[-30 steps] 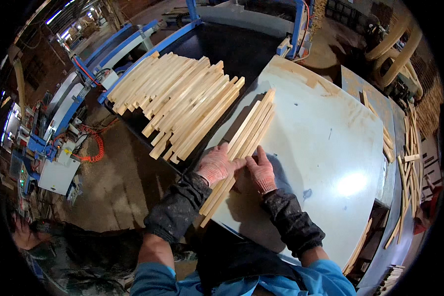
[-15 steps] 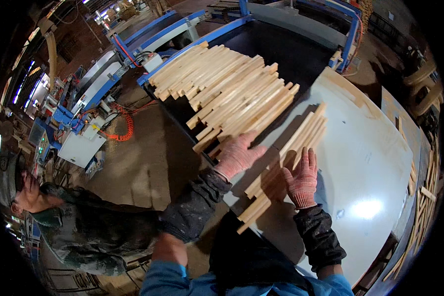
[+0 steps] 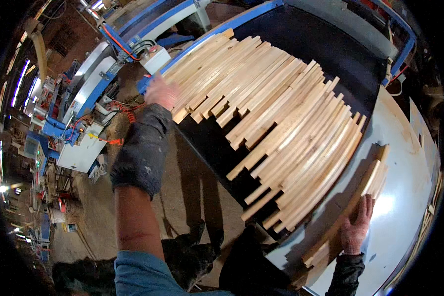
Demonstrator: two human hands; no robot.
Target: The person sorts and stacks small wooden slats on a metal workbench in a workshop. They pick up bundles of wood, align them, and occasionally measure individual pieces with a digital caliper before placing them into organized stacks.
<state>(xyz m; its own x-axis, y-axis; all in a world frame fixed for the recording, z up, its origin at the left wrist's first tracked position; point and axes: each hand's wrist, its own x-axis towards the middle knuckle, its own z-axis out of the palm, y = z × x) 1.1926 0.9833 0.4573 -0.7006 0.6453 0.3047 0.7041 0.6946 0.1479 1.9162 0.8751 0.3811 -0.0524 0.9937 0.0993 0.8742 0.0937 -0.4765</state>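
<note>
Several long pale wooden slats [image 3: 276, 113] lie side by side on a black conveyor belt [image 3: 207, 148], their near ends uneven. My left hand [image 3: 160, 91], in a pinkish glove with a dark sleeve cover, reaches far forward to the near ends of the leftmost slats and touches them. My right hand [image 3: 356, 228], also gloved, rests flat on a small bundle of slats [image 3: 352, 207] lying on the pale grey table [image 3: 404, 197] at the right. Neither hand is closed around anything.
A blue-framed machine [image 3: 118, 44] with a white control box [image 3: 155, 58] and red cables stands at the left. The brown workshop floor [image 3: 89, 207] lies below the belt's edge. More loose wooden strips lie at the table's far right edge [image 3: 431, 202].
My left hand left the small bundle and stretched forward to the leftmost slats on the belt. My right hand stayed on the bundle. The view moved closer to the belt.
</note>
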